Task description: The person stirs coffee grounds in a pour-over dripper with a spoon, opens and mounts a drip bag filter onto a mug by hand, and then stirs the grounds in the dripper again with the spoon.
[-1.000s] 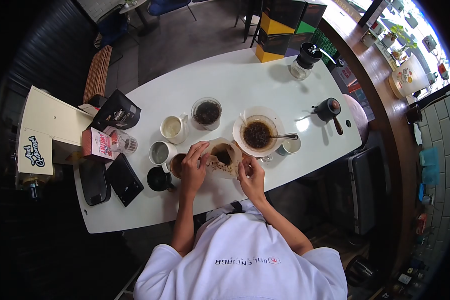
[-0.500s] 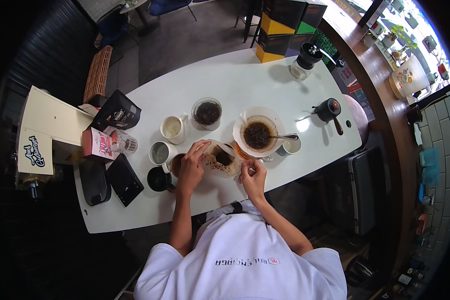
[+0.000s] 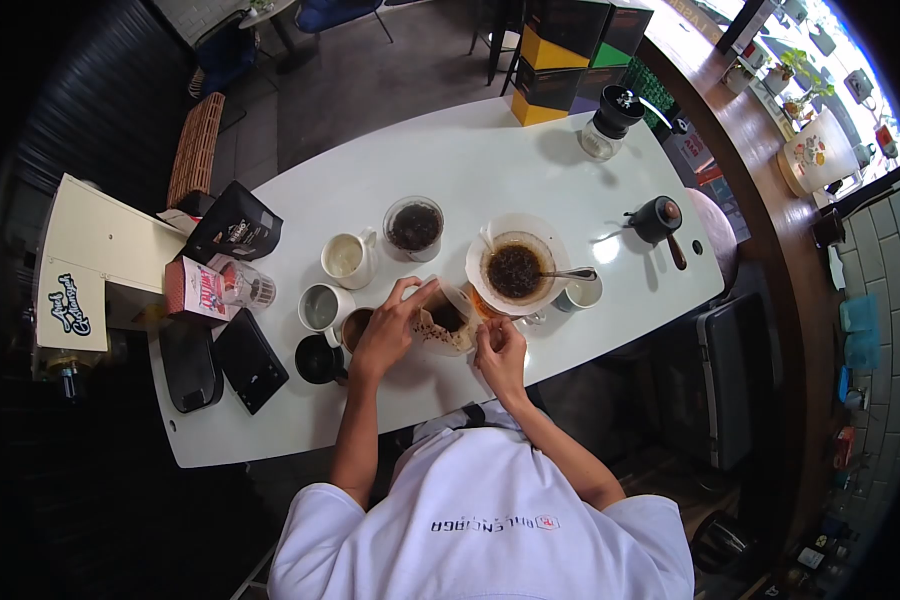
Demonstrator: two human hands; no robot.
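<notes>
A used paper coffee filter [image 3: 457, 341], brown-stained with dark grounds inside, sits open near the table's front edge. My left hand [image 3: 385, 335] is closed at its upper left rim, thumb and fingers pinching the paper. At its right edge my right hand [image 3: 502, 355] is closed too, fingertips pressed together on the paper. To the upper right stands a dripper with a second filter [image 3: 483, 275] of dark wet coffee, a spoon [image 3: 573, 273] resting in it. Just beyond my left hand is a glass [image 3: 414, 228] of dark coffee.
Left of my hands cluster a cream mug [image 3: 348, 258], a white mug [image 3: 323, 306] and a black cup [image 3: 317, 358]. A tablet [image 3: 251, 360] and a coffee bag [image 3: 234, 225] lie farther left. A hand grinder [image 3: 610, 120] and a dark handled pot [image 3: 657, 220] stand at right.
My right hand has moved slightly left and up, its fingertips now against the filter's edge. My left hand has shifted a little right along the rim.
</notes>
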